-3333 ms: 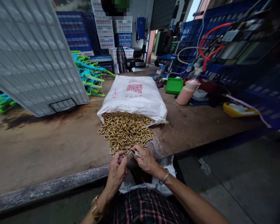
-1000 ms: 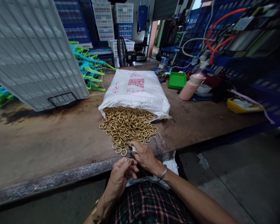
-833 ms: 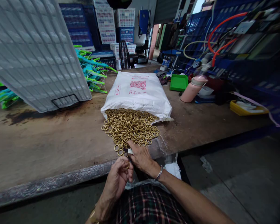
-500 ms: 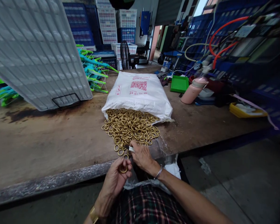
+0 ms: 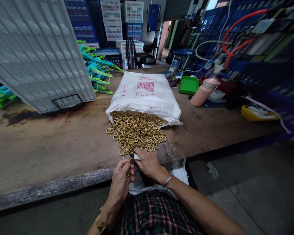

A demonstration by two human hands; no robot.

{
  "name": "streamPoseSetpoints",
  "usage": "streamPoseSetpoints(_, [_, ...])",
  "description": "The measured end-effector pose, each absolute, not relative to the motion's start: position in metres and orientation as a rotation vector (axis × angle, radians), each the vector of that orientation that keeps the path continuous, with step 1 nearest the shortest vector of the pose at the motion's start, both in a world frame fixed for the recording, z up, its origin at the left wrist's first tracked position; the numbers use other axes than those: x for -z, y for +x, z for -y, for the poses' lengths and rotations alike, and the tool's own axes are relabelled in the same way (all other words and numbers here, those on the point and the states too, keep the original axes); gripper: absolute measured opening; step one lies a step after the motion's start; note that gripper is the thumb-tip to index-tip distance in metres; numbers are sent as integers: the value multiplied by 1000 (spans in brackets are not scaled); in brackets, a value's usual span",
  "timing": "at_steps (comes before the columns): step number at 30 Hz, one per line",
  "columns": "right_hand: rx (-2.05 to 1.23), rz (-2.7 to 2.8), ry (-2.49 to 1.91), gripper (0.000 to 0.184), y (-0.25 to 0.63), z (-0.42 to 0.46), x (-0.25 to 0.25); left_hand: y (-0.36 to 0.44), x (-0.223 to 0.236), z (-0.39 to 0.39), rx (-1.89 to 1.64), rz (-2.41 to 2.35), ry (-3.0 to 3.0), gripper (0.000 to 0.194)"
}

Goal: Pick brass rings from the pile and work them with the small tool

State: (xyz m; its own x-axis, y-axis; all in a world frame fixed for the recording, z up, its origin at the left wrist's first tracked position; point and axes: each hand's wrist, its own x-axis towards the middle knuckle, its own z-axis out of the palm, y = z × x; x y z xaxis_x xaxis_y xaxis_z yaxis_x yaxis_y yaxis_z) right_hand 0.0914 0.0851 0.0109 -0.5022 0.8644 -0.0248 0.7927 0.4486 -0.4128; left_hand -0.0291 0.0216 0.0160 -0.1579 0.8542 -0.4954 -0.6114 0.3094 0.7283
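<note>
A heap of brass-coloured rings [image 5: 134,130] spills from the mouth of a white woven sack [image 5: 143,91] lying on the table. At the near edge of that heap, my left hand [image 5: 122,178] is closed on a brass-coloured ring [image 5: 128,173], mostly covered by the fingers. Just to its right, my right hand [image 5: 149,163] grips a small black-and-white tool [image 5: 136,157], whose kind I cannot make out. Its dark end points left, close to my left fingertips. A loose ring [image 5: 126,157] lies on the table just beyond my left hand.
A tilted, ribbed grey-white plastic crate [image 5: 42,52] stands at left, with green and turquoise plastic pieces [image 5: 98,70] behind. On the right are a green tray [image 5: 188,85], a pink bottle [image 5: 203,93] and a yellow tray [image 5: 259,114]. The table's front edge [image 5: 51,181] runs before me.
My left hand has turned and its fingers have closed further over the ring. The dark end of the tool in my right hand now shows, close to the left fingertips.
</note>
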Motion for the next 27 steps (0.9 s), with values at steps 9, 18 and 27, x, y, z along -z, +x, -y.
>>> streamPoseSetpoints(9, [-596,2388,-1471,25,94,-89,-5,-27,-15,-29,-1317,-1138,331,34])
streamPoseSetpoints(18, [-1145,1987,-1120,26,106,-94,-22,-21,-19,-40,-1228,-1388,668,46])
streamPoseSetpoints(27, [-1434,1755,-1161,27,103,-88,-28,-18,-18,-38,-1213,-1431,813,30])
